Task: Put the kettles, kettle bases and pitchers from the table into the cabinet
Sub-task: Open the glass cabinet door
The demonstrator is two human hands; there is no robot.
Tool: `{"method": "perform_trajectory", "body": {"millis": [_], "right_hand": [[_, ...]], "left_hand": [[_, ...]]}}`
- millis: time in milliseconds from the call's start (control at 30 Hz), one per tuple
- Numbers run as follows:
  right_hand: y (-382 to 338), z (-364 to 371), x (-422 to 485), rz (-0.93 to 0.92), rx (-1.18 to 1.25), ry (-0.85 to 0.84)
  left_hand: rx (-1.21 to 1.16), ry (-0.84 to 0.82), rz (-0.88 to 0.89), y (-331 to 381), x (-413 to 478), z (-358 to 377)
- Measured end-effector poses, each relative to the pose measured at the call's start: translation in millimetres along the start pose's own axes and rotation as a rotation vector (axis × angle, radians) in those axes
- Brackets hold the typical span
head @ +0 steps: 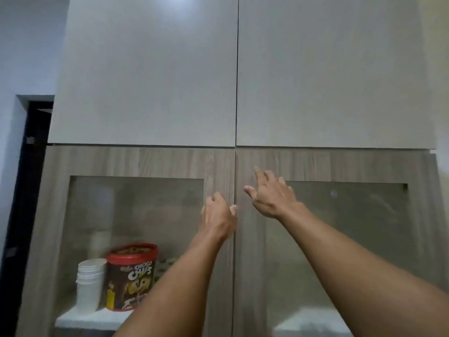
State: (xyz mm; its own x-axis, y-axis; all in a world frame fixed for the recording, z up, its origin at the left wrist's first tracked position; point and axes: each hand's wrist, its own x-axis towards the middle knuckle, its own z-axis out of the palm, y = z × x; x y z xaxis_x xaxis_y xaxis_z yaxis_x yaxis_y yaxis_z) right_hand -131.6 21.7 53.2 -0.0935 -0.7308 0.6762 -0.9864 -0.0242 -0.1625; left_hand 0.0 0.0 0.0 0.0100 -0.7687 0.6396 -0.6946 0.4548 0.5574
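Head view: both arms reach up to the cabinet [136, 161], whose two wood-grain doors with glass panes are shut, meeting at the centre seam. The left hand [218, 216] sits on the inner edge of the left door [218, 166], fingers curled against the wood just beside the seam — whether it actually grips the edge cannot be told. The right hand [269, 195] is spread open, fingertips on or just off the right door [315, 164], holding nothing.

Progress: looks like the start, or a gap between items. No kettles, kettle bases or pitchers are in view; the table is out of frame, so how many are left cannot be told. None shows through the glass either, so probably nothing is stored yet. The likely step in hand is pulling the doors open.

Containers: behind the left pane, a shelf [80, 318] holds a stack of white cups [90, 283] and, just beside it, a red-lidded chocolate snack tub [132, 276]. Something patterned sits behind the tub — too blurred to name. Behind the right pane, only a pale shelf edge shows. Two plain white upper doors [145, 81] above are shut.
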Motion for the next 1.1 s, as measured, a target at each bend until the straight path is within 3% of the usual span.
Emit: {"method": "perform_trajectory", "body": {"millis": [133,233,400,533,767,1100], "right_hand": [[4,9,63,-0.008,-0.007,0.072],[-1,19,100,-0.024,-0.010,0.086],[-15,24,122,-0.006,0.022,0.128],[-15,18,121,0.016,0.084,0.118],[-27,-23,62,0.042,0.226,0.146],[-20,-116,-128,0.151,0.138,0.347]], "left_hand": [[-0.083,-0.011,-0.019,-6,46,36],[-0.112,0.071,0.045,-10,75,52],[-0.160,0.211,0.042,-11,94,59],[-0.207,0.168,-0.002,-9,89,62],[-0.246,-0.052,-0.051,8,30,52],[-0.507,0.170,0.300,88,-156,-2]]}}
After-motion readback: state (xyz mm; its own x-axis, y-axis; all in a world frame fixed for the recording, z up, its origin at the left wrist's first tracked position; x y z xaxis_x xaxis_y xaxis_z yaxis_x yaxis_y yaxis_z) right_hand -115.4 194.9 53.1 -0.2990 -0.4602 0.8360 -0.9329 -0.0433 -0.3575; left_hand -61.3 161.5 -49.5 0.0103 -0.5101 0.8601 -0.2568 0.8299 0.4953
